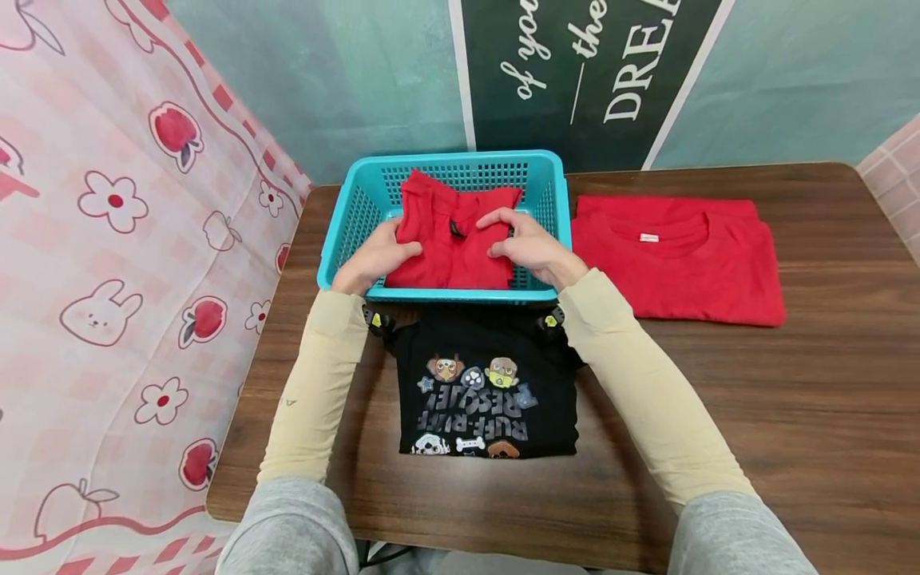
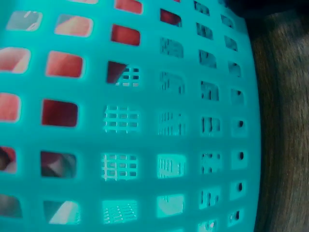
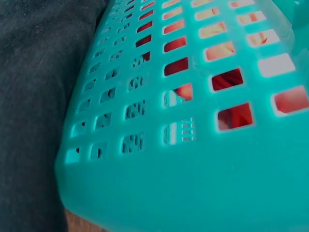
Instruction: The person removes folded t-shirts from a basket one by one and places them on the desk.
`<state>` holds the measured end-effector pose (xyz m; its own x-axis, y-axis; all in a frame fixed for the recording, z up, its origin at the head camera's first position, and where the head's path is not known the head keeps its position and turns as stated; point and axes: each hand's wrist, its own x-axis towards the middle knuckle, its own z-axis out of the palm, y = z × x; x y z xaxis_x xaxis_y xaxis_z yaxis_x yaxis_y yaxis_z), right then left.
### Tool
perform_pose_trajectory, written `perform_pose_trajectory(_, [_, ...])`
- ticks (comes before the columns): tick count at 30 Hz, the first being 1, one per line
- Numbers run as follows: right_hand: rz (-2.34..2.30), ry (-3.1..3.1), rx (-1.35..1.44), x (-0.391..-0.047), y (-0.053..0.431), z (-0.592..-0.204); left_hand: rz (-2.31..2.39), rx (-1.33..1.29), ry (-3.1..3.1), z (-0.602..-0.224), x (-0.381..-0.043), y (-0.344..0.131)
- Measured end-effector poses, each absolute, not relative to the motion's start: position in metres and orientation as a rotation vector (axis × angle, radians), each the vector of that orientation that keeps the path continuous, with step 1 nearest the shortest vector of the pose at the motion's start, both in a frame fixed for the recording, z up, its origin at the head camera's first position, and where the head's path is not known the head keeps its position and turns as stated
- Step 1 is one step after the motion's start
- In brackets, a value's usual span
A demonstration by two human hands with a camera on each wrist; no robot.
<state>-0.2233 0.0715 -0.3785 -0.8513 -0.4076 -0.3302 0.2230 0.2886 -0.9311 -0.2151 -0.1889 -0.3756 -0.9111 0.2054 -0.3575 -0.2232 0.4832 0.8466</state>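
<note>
A brown wooden table [image 1: 826, 415] fills the scene. A folded red T-shirt [image 1: 683, 255] lies on the right side of it, just beside a teal plastic basket [image 1: 345, 231] with a lattice wall. Nearer the person, a folded black T-shirt [image 1: 489, 391] with cartoon dogs lies touching the basket's front wall. Inside the basket sits a folded red garment [image 1: 449, 247]. The left hand [image 1: 377, 255] rests on the garment's left edge, fingers laid fairly flat. The right hand [image 1: 528, 243] rests on its right side, fingers curled onto the cloth; whether they pinch it I cannot tell.
</note>
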Motion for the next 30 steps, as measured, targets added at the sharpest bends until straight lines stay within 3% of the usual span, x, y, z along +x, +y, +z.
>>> perform_pose_trajectory(18, [-1.926,1.851,-0.010,-0.2241,0.0761,-0.3714,1.783,-0.007,2.219,-0.3739,-0.2117,-0.1905])
perform_pose_trajectory(30, [-2.019,1.821,-0.099,-0.2168,0.0802,-0.3688,1.948,-0.114,2.107,-0.3694,-0.2073,-0.1922])
